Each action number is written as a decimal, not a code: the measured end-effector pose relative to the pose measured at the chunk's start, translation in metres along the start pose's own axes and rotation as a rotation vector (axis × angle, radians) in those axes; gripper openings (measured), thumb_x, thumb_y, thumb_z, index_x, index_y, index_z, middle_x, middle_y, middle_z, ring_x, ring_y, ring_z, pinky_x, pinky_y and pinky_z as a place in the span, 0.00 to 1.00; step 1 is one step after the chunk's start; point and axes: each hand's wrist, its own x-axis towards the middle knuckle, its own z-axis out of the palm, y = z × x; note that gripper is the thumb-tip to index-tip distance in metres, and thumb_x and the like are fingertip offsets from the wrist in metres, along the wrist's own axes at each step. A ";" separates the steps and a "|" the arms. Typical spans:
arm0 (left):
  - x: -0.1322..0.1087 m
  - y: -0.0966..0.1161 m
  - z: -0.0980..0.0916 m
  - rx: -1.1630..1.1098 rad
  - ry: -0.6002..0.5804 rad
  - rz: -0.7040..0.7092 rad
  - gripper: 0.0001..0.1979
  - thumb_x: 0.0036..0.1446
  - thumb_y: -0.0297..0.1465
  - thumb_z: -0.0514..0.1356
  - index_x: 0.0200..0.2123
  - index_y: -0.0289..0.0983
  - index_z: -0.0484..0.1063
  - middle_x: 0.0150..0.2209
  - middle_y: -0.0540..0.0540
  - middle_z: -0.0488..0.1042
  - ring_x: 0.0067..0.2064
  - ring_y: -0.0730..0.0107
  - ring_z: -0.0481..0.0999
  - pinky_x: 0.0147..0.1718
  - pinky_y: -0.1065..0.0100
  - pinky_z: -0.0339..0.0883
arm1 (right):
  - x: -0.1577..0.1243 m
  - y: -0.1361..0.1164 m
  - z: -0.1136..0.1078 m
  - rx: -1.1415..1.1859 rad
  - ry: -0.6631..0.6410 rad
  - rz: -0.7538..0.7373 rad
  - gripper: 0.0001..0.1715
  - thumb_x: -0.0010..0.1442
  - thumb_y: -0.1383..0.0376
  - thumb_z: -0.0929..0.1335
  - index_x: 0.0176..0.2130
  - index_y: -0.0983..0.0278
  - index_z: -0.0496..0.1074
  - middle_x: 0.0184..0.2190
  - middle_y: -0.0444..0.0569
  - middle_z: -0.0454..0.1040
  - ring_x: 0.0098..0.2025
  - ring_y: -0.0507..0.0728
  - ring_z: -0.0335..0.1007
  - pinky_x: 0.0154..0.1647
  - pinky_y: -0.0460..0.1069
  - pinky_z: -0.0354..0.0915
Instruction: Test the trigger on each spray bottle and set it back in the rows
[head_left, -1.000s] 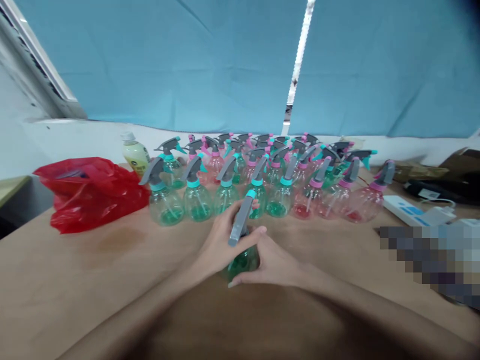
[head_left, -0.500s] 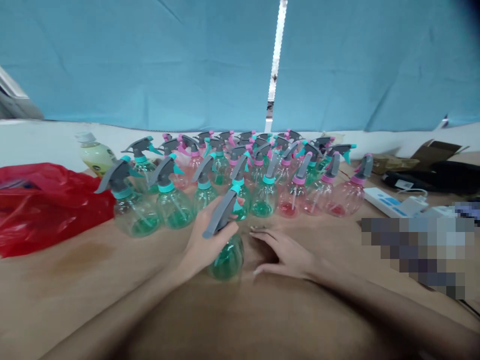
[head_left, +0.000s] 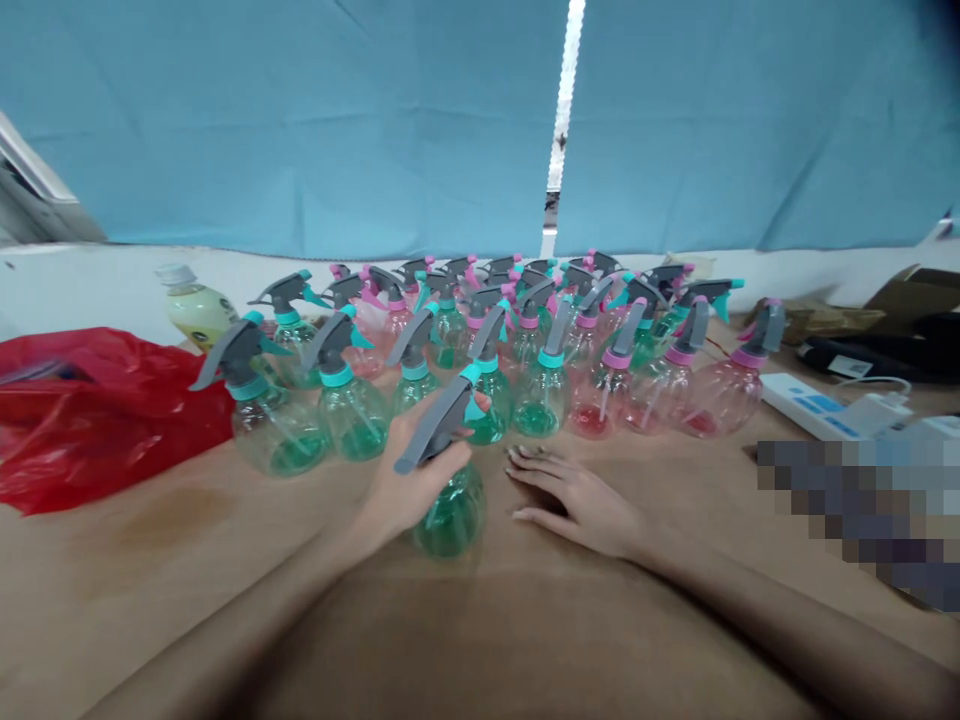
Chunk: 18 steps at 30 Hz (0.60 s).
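A green spray bottle (head_left: 448,520) with a grey and turquoise trigger head stands nearest to me on the brown tabletop. My left hand (head_left: 409,465) is wrapped round its neck, just under the head; the collar is hidden by the fingers. To the right of that bottle my right hand (head_left: 577,500) rests on the table, fingers spread and touching only the surface. Just beyond both hands is a front row of spray bottles, green ones (head_left: 538,405) on the left and pink ones (head_left: 596,400) on the right. Several more stand behind them.
A red plastic bag (head_left: 112,420) lies at the left, with a pale yellow drink bottle (head_left: 196,312) behind it. On the right are a white power strip (head_left: 806,405) with a plugged-in charger, a dark object and an open cardboard box (head_left: 911,295). A blue curtain (head_left: 375,130) hangs behind.
The view has shifted slightly, so the right-hand things appear farther right. My left hand keeps its hold on the green spray bottle, and my right hand still lies flat on the table.
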 end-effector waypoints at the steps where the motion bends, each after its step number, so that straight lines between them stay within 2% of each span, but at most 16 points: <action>1: 0.000 0.000 0.000 -0.004 -0.001 0.002 0.20 0.48 0.30 0.55 0.46 0.48 0.72 0.40 0.50 0.76 0.40 0.61 0.77 0.40 0.60 0.71 | -0.001 0.001 0.000 0.003 -0.005 0.001 0.33 0.63 0.49 0.62 0.61 0.62 0.60 0.61 0.52 0.62 0.64 0.60 0.53 0.64 0.61 0.52; 6: 0.001 0.001 0.000 -0.032 -0.011 -0.040 0.20 0.48 0.31 0.56 0.46 0.44 0.73 0.39 0.48 0.76 0.40 0.60 0.76 0.40 0.59 0.71 | -0.004 0.007 0.001 0.043 0.027 0.010 0.31 0.61 0.50 0.64 0.60 0.58 0.62 0.60 0.50 0.64 0.63 0.61 0.55 0.63 0.62 0.52; 11: 0.002 0.003 0.000 -0.040 0.002 -0.017 0.17 0.47 0.30 0.56 0.41 0.44 0.74 0.39 0.49 0.77 0.38 0.63 0.76 0.40 0.61 0.71 | -0.004 0.008 0.001 0.054 0.037 0.004 0.31 0.61 0.50 0.65 0.60 0.58 0.62 0.60 0.50 0.64 0.63 0.61 0.56 0.64 0.62 0.53; 18: 0.001 -0.006 -0.003 0.049 0.033 -0.008 0.11 0.47 0.32 0.56 0.35 0.43 0.74 0.29 0.51 0.74 0.31 0.65 0.73 0.31 0.64 0.69 | -0.004 0.006 -0.001 0.080 0.039 0.016 0.31 0.61 0.50 0.65 0.60 0.57 0.62 0.60 0.49 0.65 0.63 0.61 0.56 0.63 0.62 0.54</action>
